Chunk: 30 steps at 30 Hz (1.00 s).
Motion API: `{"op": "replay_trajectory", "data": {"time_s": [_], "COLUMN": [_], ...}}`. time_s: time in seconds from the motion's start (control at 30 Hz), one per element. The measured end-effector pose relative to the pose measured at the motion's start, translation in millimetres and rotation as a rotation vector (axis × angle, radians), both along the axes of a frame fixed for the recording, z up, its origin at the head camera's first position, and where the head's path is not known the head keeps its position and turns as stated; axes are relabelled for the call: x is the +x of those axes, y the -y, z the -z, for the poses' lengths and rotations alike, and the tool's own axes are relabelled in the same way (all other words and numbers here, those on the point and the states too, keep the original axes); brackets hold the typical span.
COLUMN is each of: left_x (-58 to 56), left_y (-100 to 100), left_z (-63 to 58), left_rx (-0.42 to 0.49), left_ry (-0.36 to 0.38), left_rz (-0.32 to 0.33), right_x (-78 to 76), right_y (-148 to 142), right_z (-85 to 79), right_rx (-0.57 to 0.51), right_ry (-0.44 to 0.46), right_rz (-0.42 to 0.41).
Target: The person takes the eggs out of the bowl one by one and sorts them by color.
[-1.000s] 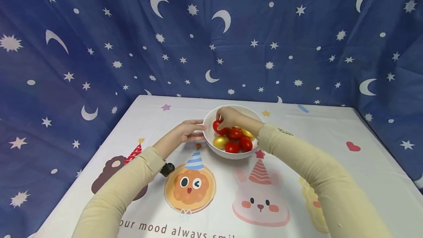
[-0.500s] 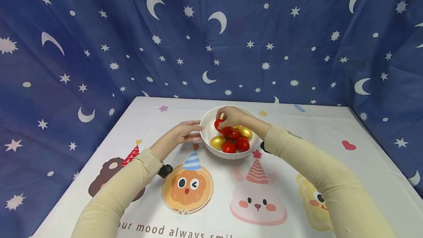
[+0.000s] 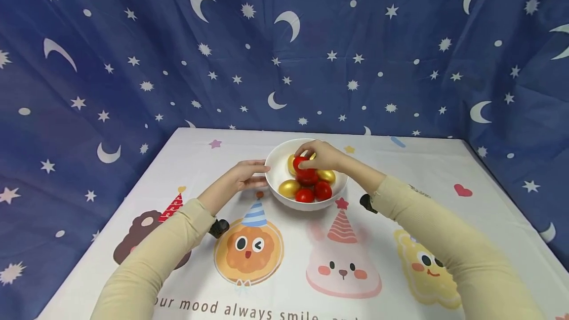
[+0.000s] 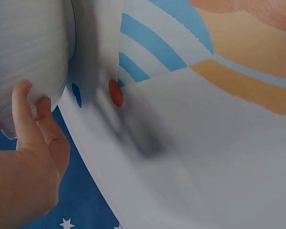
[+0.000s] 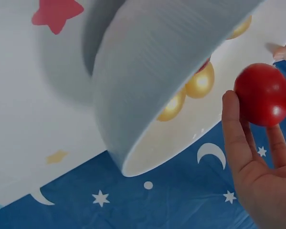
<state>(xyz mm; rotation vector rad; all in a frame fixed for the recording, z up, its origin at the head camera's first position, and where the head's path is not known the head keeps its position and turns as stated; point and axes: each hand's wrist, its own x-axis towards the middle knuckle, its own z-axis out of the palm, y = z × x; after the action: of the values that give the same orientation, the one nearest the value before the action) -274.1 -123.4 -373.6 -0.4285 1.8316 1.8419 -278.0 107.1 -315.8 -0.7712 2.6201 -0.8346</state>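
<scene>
1. Pinching a red egg (image 3: 300,163), the curled fingers of the right hand (image 3: 322,155) hang over the white bowl (image 3: 304,206) at the frame's centre.
2. The left hand (image 3: 246,175) grips the bowl's left rim, fingers spread along the wall; other red eggs (image 3: 323,191) and gold eggs (image 3: 289,188) lie inside.
3. The bowl stands near the counter (image 3: 418,162)'s back edge, well apart from both side edges, the surface stretching right past a printed heart (image 3: 463,190).
4. White cloth (image 3: 298,256) with cartoon faces (image 3: 248,251) covers the counter; a blue moon-and-star curtain (image 3: 373,93) fills the upper frame.
</scene>
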Motion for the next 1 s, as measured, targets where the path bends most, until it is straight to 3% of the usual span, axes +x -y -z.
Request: {"op": "replay_trajectory", "data": {"time_s": [0.27, 0.4, 0.7, 1.0], "left_x": [-2.8, -2.5, -2.4, 1.1], "left_y": [0.1, -1.0, -1.8, 0.6], "left_z": [-5.4, -8.3, -8.4, -8.2], "left_rx": [-0.038, -0.048, -0.043, -0.127], "left_ry": [-0.006, 0.004, -0.008, -0.051], "left_rz": [-0.034, -0.021, -0.001, 0.029], "right_x": [9.5, 17.4, 35.1, 39.7], "right_y": [-22.5, -37.2, -64.1, -94.4], "right_z": [-3.7, -5.3, -9.9, -7.1], "right_rx": [-0.083, -0.121, -0.191, -0.151], "right_ry": [-0.017, 0.006, -0.053, -0.081], "right_rz": [0.060, 0.117, 0.212, 0.297]}}
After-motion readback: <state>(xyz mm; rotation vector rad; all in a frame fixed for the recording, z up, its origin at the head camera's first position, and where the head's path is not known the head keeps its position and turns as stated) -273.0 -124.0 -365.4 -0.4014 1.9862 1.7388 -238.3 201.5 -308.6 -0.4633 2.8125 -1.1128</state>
